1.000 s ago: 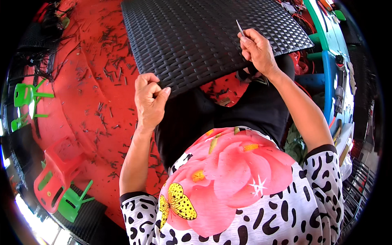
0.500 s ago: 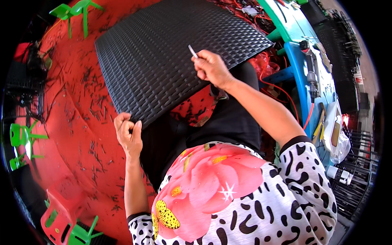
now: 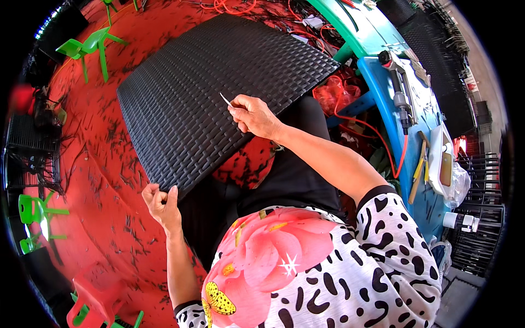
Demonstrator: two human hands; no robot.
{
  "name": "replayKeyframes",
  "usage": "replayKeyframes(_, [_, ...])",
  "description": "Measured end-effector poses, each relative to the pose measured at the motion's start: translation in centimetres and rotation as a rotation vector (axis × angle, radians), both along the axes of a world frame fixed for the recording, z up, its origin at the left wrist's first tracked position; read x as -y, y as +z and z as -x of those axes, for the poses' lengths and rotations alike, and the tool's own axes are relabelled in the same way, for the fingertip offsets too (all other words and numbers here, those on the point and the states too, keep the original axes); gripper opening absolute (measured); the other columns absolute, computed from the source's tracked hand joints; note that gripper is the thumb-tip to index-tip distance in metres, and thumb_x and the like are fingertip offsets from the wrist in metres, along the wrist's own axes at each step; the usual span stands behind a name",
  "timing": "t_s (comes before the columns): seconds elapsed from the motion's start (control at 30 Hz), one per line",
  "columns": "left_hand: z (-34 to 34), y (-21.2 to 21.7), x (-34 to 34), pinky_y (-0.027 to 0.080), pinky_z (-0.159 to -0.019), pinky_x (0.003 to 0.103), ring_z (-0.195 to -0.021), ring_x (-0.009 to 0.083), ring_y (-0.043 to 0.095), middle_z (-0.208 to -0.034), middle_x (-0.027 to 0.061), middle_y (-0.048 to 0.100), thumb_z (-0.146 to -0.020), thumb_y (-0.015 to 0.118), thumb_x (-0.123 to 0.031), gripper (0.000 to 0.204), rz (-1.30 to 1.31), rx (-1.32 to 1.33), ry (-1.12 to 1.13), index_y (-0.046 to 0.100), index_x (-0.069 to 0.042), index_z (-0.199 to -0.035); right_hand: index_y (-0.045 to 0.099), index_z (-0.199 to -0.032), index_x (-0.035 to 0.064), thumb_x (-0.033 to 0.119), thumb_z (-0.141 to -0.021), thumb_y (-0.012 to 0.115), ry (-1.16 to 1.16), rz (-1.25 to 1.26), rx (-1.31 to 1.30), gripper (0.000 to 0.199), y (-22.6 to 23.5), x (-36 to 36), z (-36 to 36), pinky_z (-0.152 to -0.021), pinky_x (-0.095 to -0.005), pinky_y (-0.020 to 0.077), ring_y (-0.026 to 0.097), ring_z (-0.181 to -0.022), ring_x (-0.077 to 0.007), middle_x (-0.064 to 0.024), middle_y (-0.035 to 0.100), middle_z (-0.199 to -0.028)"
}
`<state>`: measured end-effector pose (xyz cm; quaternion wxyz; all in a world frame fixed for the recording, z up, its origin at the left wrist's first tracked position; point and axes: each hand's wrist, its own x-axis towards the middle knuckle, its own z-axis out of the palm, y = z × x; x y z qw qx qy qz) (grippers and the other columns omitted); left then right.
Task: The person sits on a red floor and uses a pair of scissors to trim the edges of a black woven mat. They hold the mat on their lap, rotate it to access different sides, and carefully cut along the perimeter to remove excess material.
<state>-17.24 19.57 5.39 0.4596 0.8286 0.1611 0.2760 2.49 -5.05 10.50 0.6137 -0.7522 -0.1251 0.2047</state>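
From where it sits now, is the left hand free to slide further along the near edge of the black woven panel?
Probably yes. The left hand already pinches the near corner of the black woven panel, and nothing lies against that edge beside it. The right hand, holding a thin blade, works farther up the panel.

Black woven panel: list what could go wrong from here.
The right hand holds a thin pointed tool tip-down on the black woven panel; a slip could jab the fingers. The left hand only pinches the panel's near corner, so the panel might slide off the lap.
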Motion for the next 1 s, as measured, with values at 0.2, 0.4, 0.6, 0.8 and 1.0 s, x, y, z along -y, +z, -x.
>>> replayKeyframes(0.2, [0.0,0.4,-0.3,0.033,-0.074,0.028,-0.086,0.0170,0.042,-0.093,0.0074,0.044,-0.071,0.068,-0.001,0.035,0.049,0.058,-0.015,0.036,-0.005,-0.056,0.057,-0.082,-0.0008,0.017,-0.075,0.067,-0.241,0.355,0.394,0.022,1.7,6.1,-5.5,-0.051,-0.0298,0.0499,0.061,-0.053,-0.0153,-0.0110,0.061,-0.070])
replayKeyframes(0.4, [-0.1,-0.1,-0.7,0.031,-0.065,0.026,-0.076,0.0145,0.039,-0.087,0.0060,0.042,-0.069,0.067,0.000,0.035,0.085,0.079,-0.053,0.035,-0.006,-0.057,0.048,-0.092,0.0050,0.020,-0.085,0.049,-0.506,1.107,0.706,0.017,1.5,19.3,-13.6,-0.070,-0.0504,0.0458,0.059,-0.080,-0.0417,-0.0219,0.061,-0.084])
replayKeyframes(0.6, [-0.2,-0.2,-0.8,0.030,-0.067,0.026,-0.076,0.0148,0.038,-0.085,0.0061,0.041,-0.068,0.067,-0.001,0.035,0.139,0.103,-0.064,0.034,-0.006,-0.056,0.049,-0.101,0.0014,0.025,-0.089,0.041,-0.587,1.272,0.347,0.028,-3.0,23.5,-15.2,-0.082,-0.0495,0.0450,0.058,-0.097,-0.0409,-0.0270,0.059,-0.101])
replayKeyframes(0.8, [0.0,0.0,-1.0,0.029,-0.078,0.028,-0.087,0.0149,0.039,-0.086,0.0061,0.041,-0.068,0.063,0.004,0.034,0.173,0.073,-0.063,0.035,-0.007,-0.054,0.050,-0.100,0.0015,0.030,-0.091,0.039,-0.564,1.187,0.346,0.032,-4.4,24.4,-14.7,-0.083,-0.0499,0.0443,0.055,-0.098,-0.0444,-0.0288,0.059,-0.101])
replayKeyframes(1.0, [-0.4,0.2,-1.1,0.038,-0.075,0.030,-0.082,0.0202,0.046,-0.085,0.0103,0.047,-0.065,0.067,0.002,0.032,-0.075,0.041,-0.056,0.037,-0.004,-0.057,0.050,-0.099,0.0021,0.030,-0.091,0.039,-0.598,1.174,0.319,0.031,-4.3,24.4,-14.3,-0.082,-0.0509,0.0442,0.056,-0.095,-0.0441,-0.0279,0.060,-0.099])
